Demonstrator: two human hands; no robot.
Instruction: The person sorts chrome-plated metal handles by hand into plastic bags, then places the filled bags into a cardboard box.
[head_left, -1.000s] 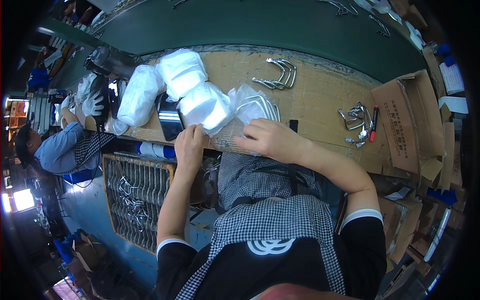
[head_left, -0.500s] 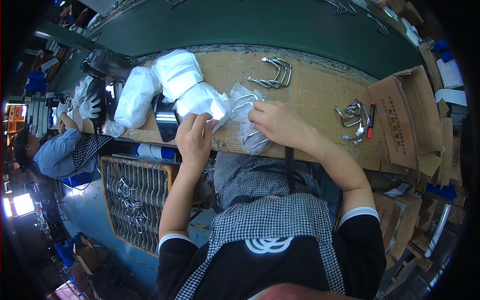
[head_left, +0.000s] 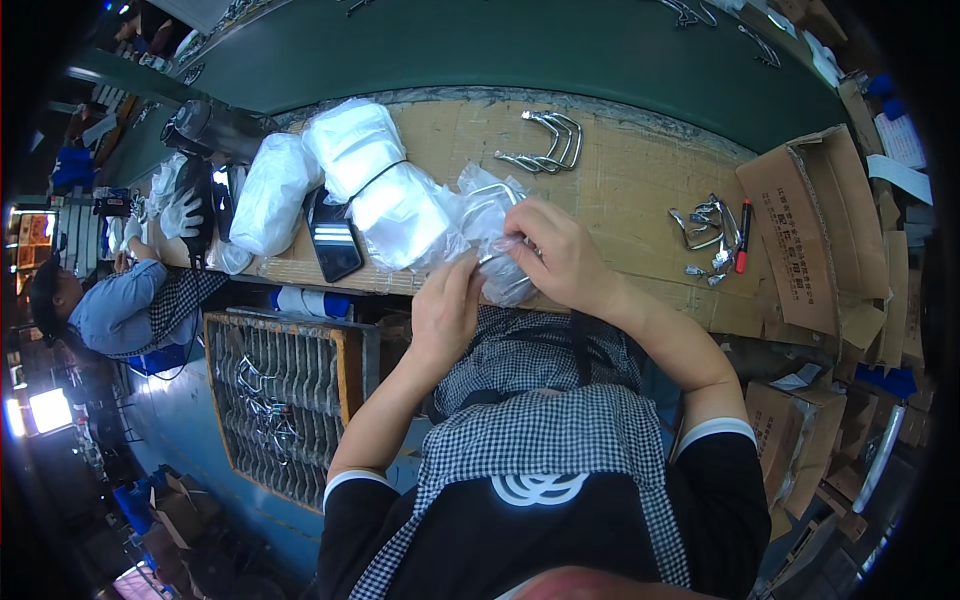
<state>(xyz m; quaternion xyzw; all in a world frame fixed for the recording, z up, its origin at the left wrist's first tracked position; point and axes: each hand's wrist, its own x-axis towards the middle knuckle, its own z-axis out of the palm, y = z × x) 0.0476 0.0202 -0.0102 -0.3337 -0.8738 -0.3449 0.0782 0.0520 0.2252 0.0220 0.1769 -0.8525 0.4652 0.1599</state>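
A clear plastic bag (head_left: 512, 287) with bent chrome metal pieces (head_left: 491, 192) in it lies at the near edge of the cardboard-covered bench. My right hand (head_left: 562, 256) is closed on the bag from its right side, thumb and fingers pinched together. From the left, my left hand (head_left: 446, 308) comes up to the same bag, fingers pressed together at its near left part; what is between the fingertips is too small to make out. Close by on the left lies a stack of clear plastic bags (head_left: 403, 218) with a dark band around it.
A phone (head_left: 335, 240), a white plastic bundle (head_left: 268, 195) and a dark bottle (head_left: 215, 130) sit left. Curved chrome pieces (head_left: 565, 145) lie at the back; small metal parts (head_left: 712, 240), a red marker (head_left: 743, 235) and an open carton (head_left: 800, 240) stand right. A co-worker (head_left: 115, 305) is far left.
My left hand has moved right, from the stack of bags to the bag at my right hand. My right hand has shifted slightly and stays on that bag.
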